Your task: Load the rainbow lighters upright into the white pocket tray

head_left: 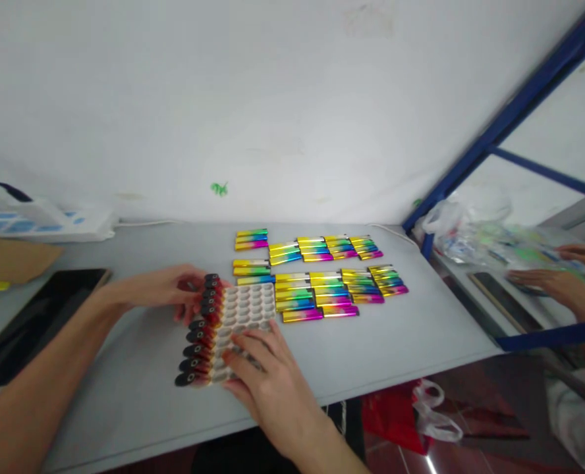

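Note:
A white tray with rows of oval holes is tilted up at the near left of the table. Along its left side stands a row of glossy pieces with black ends and red-to-yellow bodies; their exact kind is unclear. My left hand curls round the far end of this row, fingers partly hidden behind the pieces. My right hand grips the near right part of the tray, its fingers resting over the holes. Right of the tray lie shiny rainbow-coloured flat pieces, grouped in two bands.
At left lie a black tablet-like slab, a brown cardboard piece and a white-blue package. A blue metal frame stands at right; beyond it are another person's hands and clear plastic bags. A red bag sits below the table edge.

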`<state>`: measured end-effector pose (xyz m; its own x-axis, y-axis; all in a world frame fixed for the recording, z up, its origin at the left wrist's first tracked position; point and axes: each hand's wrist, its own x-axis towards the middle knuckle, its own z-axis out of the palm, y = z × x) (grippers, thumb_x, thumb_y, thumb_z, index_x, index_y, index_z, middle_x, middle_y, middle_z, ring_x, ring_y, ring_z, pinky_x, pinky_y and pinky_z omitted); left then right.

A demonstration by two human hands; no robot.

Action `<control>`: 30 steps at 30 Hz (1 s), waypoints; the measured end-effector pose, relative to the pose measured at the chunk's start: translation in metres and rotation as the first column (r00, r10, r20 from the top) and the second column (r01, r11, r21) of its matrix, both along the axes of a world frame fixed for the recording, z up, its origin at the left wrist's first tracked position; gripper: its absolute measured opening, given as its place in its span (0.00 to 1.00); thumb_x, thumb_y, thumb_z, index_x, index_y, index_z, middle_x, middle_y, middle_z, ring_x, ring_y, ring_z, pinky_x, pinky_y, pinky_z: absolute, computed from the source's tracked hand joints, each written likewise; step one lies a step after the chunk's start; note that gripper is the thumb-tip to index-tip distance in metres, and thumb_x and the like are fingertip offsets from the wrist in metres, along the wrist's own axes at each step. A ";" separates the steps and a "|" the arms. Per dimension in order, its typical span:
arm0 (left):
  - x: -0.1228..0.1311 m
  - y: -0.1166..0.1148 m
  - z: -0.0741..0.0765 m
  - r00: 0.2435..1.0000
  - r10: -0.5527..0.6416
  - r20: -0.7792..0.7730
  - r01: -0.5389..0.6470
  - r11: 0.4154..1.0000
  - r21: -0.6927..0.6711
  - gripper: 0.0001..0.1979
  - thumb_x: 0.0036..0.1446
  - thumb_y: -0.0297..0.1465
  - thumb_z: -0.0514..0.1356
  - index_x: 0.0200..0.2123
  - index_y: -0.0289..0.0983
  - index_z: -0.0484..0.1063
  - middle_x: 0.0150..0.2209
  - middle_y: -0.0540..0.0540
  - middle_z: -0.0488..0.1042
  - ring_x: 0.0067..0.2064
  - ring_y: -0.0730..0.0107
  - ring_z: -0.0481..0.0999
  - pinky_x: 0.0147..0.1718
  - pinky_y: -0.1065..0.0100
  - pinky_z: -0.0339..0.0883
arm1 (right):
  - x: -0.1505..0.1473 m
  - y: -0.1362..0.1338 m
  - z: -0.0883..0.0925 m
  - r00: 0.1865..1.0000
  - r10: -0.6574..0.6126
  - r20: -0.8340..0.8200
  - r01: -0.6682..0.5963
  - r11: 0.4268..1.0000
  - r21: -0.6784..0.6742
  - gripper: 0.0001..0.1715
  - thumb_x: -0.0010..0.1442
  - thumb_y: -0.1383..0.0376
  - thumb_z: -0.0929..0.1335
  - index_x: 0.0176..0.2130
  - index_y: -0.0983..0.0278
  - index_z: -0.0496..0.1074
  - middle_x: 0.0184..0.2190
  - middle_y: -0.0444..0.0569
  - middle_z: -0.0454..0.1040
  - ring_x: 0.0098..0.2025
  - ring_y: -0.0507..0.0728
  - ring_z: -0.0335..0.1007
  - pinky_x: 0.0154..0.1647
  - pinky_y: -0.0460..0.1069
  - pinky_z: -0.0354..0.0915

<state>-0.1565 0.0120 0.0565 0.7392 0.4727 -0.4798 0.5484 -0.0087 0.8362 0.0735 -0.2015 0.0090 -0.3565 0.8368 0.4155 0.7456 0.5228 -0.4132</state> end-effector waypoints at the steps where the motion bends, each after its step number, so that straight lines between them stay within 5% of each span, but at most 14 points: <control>1: 0.001 -0.001 0.000 1.000 -0.003 0.007 0.003 1.000 0.004 0.20 0.53 0.48 0.73 0.39 0.38 0.82 0.30 0.45 0.84 0.24 0.67 0.77 0.25 0.72 0.70 | 0.000 0.000 0.000 1.000 -0.005 -0.005 0.005 1.000 -0.006 0.19 0.75 0.56 0.68 0.61 0.58 0.75 0.63 0.49 0.78 0.68 0.58 0.69 0.79 0.64 0.54; 6: 0.003 -0.003 0.001 0.999 -0.024 0.042 0.025 1.000 -0.018 0.18 0.56 0.46 0.71 0.40 0.38 0.80 0.25 0.47 0.81 0.21 0.69 0.73 0.22 0.74 0.66 | 0.000 0.006 0.000 0.999 -0.026 -0.025 0.025 0.999 -0.034 0.20 0.74 0.55 0.69 0.61 0.58 0.75 0.63 0.49 0.77 0.68 0.58 0.69 0.79 0.64 0.55; 12: 0.001 -0.003 0.004 0.997 -0.053 0.047 0.047 0.993 0.111 0.14 0.61 0.37 0.65 0.46 0.33 0.78 0.24 0.51 0.78 0.20 0.74 0.71 0.16 0.79 0.60 | -0.001 0.017 0.001 1.000 0.005 -0.004 -0.005 1.000 -0.026 0.19 0.72 0.59 0.71 0.60 0.60 0.77 0.62 0.53 0.78 0.68 0.59 0.69 0.78 0.65 0.55; 18: -0.005 0.003 -0.010 0.995 0.052 0.088 -0.066 0.984 0.168 0.21 0.62 0.36 0.62 0.53 0.28 0.75 0.26 0.50 0.77 0.19 0.78 0.66 0.15 0.79 0.59 | -0.005 0.032 0.000 0.998 0.008 -0.055 -0.011 0.998 -0.055 0.20 0.68 0.62 0.75 0.58 0.61 0.78 0.61 0.53 0.78 0.66 0.60 0.69 0.77 0.64 0.58; 24: 0.002 0.002 -0.005 0.993 0.080 0.083 -0.098 0.966 0.237 0.23 0.59 0.37 0.61 0.53 0.29 0.74 0.29 0.47 0.78 0.20 0.74 0.68 0.14 0.75 0.63 | -0.008 0.042 0.009 0.999 0.015 -0.031 -0.017 0.998 -0.066 0.20 0.69 0.62 0.74 0.58 0.63 0.77 0.61 0.52 0.78 0.67 0.61 0.69 0.77 0.62 0.59; 30: 0.002 0.005 -0.006 0.995 0.096 0.024 -0.099 0.964 0.246 0.25 0.58 0.39 0.60 0.54 0.30 0.75 0.29 0.47 0.79 0.19 0.74 0.67 0.14 0.74 0.63 | 0.031 0.020 0.022 0.993 -0.001 -0.118 0.001 1.000 0.002 0.20 0.72 0.61 0.71 0.61 0.61 0.74 0.62 0.53 0.77 0.67 0.59 0.70 0.78 0.65 0.56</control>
